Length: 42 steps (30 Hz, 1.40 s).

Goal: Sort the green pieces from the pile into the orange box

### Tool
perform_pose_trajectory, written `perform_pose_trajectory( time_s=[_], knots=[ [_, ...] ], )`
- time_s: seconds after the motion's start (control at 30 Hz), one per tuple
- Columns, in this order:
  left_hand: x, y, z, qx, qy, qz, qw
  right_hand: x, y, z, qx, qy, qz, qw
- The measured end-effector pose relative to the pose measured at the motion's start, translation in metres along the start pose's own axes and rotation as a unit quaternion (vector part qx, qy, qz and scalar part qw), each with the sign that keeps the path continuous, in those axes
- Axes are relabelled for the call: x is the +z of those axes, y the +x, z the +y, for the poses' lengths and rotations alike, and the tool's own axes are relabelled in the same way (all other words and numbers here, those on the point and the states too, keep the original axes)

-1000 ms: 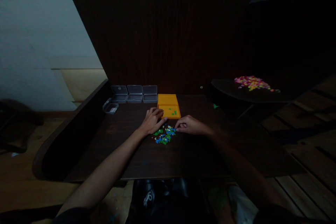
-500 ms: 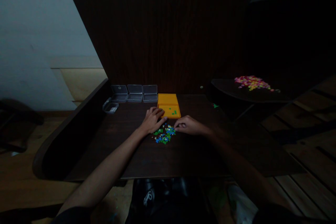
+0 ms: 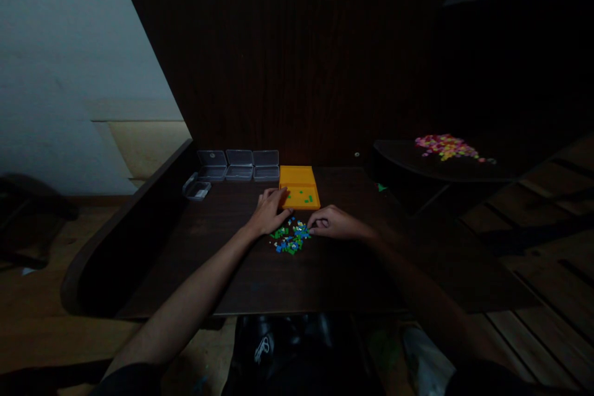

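Observation:
A small heap of green, blue and white pieces (image 3: pixel 290 239) lies on the dark wooden table (image 3: pixel 241 272). My left hand (image 3: pixel 269 211) rests just left of the heap, fingers curled toward the near edge of an open orange box (image 3: pixel 299 189) holding a few green pieces. My right hand (image 3: pixel 334 223) sits at the heap's right side, fingertips pinched together at the pieces; what they hold is too small to make out.
Three clear plastic boxes (image 3: pixel 239 164) with open lids stand in a row at the back left, another small clear box (image 3: pixel 197 188) beside them. A pile of pink and yellow pieces (image 3: pixel 445 146) lies on a raised dark surface at right. A stray green piece (image 3: pixel 381 187) lies nearby.
My left hand's fingers have reached slightly toward the orange box's edge. My right hand has stayed at the heap with hardly any movement.

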State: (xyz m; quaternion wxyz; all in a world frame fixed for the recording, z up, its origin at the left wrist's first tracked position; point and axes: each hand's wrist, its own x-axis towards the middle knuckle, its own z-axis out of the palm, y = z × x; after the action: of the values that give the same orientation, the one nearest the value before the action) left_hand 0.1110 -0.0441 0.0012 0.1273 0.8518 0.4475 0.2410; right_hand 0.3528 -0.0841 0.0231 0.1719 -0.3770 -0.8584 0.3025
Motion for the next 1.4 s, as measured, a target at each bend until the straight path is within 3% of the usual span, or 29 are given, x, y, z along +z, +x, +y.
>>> perform_pose_trajectory(
  time_s=[0.3, 0.5, 1.4],
  knots=[
    [-0.0015, -0.0022, 0.0036, 0.055, 0.049, -0.012, 0.997, -0.0062, -0.0014, 0.0054, 0.002, -0.009, -0.003, 1.000],
    [-0.0007, -0.0022, 0.0038, 0.053, 0.059, -0.015, 0.997, -0.0082, -0.0024, 0.0027, 0.030, -0.026, -0.010, 0.999],
    [-0.0034, -0.0013, 0.0064, 0.056, 0.042, -0.044, 0.997, -0.0028, -0.0009, 0.0026, 0.001, -0.031, -0.010, 0.999]
  ],
)
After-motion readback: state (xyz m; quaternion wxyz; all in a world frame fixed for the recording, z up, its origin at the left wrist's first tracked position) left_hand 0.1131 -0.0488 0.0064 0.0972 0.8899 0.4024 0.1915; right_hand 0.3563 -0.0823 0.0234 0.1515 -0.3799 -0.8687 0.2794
